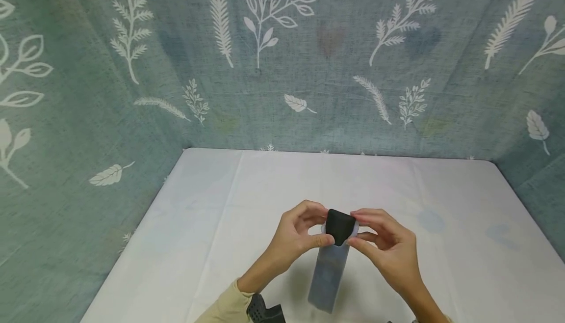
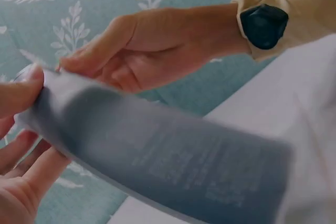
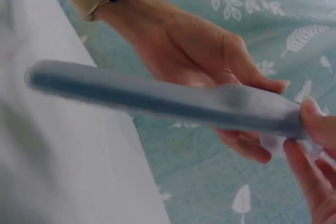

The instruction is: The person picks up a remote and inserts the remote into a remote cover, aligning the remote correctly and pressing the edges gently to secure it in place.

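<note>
Both hands hold the top end of a long, flat blue-grey object (image 1: 328, 276), which tilts down toward me. Its top carries a black block-like piece (image 1: 340, 225), with a pale translucent rim showing beside it. My left hand (image 1: 302, 225) pinches the left side, thumb at the black piece's lower edge. On the right side, my right hand (image 1: 390, 244) grips with thumb below and fingers above. Faint printed lines cover the broad face in the left wrist view. From the right wrist view the object (image 3: 157, 98) appears edge-on, narrow with a rounded lower end. Its exact kind I cannot tell.
A white-covered table (image 1: 247, 200) lies beneath the hands, with rounded far corners. Green-blue cloth (image 1: 282, 117) printed with white leaves hangs behind and along the sides. A dark wrist device (image 1: 265, 310) sits at the left sleeve.
</note>
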Available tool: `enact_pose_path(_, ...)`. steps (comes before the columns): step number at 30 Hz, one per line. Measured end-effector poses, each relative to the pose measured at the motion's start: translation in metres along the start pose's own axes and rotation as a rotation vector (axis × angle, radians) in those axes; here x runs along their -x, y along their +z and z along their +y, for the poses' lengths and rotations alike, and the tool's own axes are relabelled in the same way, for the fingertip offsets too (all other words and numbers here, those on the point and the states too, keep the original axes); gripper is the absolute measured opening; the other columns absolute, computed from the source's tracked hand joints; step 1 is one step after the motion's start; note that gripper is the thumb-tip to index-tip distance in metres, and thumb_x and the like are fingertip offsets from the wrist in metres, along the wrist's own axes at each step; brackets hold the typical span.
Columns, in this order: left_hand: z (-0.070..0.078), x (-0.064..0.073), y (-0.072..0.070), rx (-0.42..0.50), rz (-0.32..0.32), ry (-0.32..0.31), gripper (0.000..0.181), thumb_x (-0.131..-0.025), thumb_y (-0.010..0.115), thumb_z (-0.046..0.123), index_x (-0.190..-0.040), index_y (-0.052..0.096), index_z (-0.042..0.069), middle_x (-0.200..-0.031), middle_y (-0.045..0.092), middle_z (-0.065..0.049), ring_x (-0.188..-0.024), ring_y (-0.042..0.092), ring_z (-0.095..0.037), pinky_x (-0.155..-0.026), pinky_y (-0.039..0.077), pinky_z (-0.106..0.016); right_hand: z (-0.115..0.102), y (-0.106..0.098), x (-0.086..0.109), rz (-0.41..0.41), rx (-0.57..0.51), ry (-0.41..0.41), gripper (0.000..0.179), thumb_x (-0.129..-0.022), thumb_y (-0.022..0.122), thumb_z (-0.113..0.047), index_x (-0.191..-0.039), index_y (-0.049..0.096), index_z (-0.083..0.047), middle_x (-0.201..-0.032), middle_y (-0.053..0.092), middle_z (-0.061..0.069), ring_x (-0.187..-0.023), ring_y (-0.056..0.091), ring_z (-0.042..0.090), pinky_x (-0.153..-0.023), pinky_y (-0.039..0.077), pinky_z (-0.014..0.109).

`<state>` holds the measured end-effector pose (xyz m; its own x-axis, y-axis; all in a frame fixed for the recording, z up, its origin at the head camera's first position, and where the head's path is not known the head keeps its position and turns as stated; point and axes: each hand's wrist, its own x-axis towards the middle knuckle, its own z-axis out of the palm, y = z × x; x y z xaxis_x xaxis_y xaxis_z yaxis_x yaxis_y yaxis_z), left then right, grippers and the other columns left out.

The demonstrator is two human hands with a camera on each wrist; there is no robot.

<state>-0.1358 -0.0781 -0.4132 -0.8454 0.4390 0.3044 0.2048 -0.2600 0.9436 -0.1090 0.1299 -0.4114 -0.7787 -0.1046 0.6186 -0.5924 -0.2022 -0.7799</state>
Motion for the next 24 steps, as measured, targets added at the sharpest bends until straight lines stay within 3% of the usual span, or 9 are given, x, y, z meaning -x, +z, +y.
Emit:
enact_pose_path(3, -0.002, 0.001, 0.002, -0.026, 0.051, 0.003, 0.043, -0.076, 0.080, 0.012, -0.114, 0.061, 0.002, -0.111, 0.062, -0.013, -0.104, 0.059, -0.028, -0.092, 0.050, -0.039, -0.002, 0.001, 0.002, 0.009, 0.118, 0.038, 0.039, -0.068, 0.070, 0.024, -0.104, 0.064, 0.010, -0.103, 0.057, 0.022, -0.090, 0.061, 0.022, -0.070, 0.057, 0.033)
enact_pose_path(7, -0.004, 0.001, 0.005, -0.024, 0.066, 0.073, 0.039, -0.076, 0.078, 0.008, -0.111, 0.063, -0.003, -0.114, 0.060, -0.018, -0.107, 0.058, -0.030, -0.095, 0.048, -0.038, -0.008, 0.000, 0.002, -0.025, 0.205, 0.147, 0.027, -0.076, 0.070, 0.015, -0.100, 0.066, 0.004, -0.093, 0.058, 0.018, -0.079, 0.057, 0.019, -0.065, 0.058, 0.033)
enact_pose_path(10, -0.004, 0.001, 0.007, 0.009, 0.041, 0.139, 0.038, -0.076, 0.077, 0.003, -0.108, 0.061, -0.008, -0.119, 0.055, -0.024, -0.109, 0.057, -0.030, -0.091, 0.051, -0.038, -0.012, -0.001, 0.001, -0.071, 0.202, 0.305, 0.016, -0.082, 0.070, 0.005, -0.097, 0.067, 0.002, -0.090, 0.061, 0.015, -0.072, 0.063, 0.020, -0.065, 0.058, 0.036)
enact_pose_path(14, -0.003, 0.000, 0.007, 0.042, 0.004, 0.198, 0.034, -0.077, 0.075, 0.000, -0.107, 0.061, -0.007, -0.122, 0.049, -0.028, -0.111, 0.055, -0.035, -0.086, 0.053, -0.044, -0.014, -0.007, -0.004, -0.152, 0.112, 0.476, 0.011, -0.082, 0.072, -0.002, -0.091, 0.067, 0.002, -0.090, 0.065, 0.010, -0.065, 0.066, 0.027, -0.069, 0.057, 0.036)
enact_pose_path(20, 0.000, -0.001, 0.007, 0.030, -0.001, 0.201, 0.032, -0.077, 0.075, -0.004, -0.106, 0.062, -0.007, -0.122, 0.049, -0.027, -0.110, 0.054, -0.040, -0.081, 0.055, -0.044, -0.010, -0.017, -0.013, -0.279, -0.090, 0.456, 0.010, -0.085, 0.064, 0.007, -0.093, 0.068, 0.003, -0.089, 0.067, 0.011, -0.076, 0.063, 0.028, -0.065, 0.057, 0.042)
enact_pose_path(24, -0.001, -0.001, 0.006, 0.025, 0.026, 0.167, 0.031, -0.076, 0.074, -0.008, -0.103, 0.060, -0.010, -0.122, 0.050, -0.026, -0.108, 0.054, -0.037, -0.074, 0.057, -0.040, -0.012, -0.015, -0.013, -0.231, -0.070, 0.467, 0.010, -0.088, 0.062, 0.003, -0.096, 0.068, 0.005, -0.090, 0.067, 0.011, -0.079, 0.064, 0.028, -0.067, 0.057, 0.046)
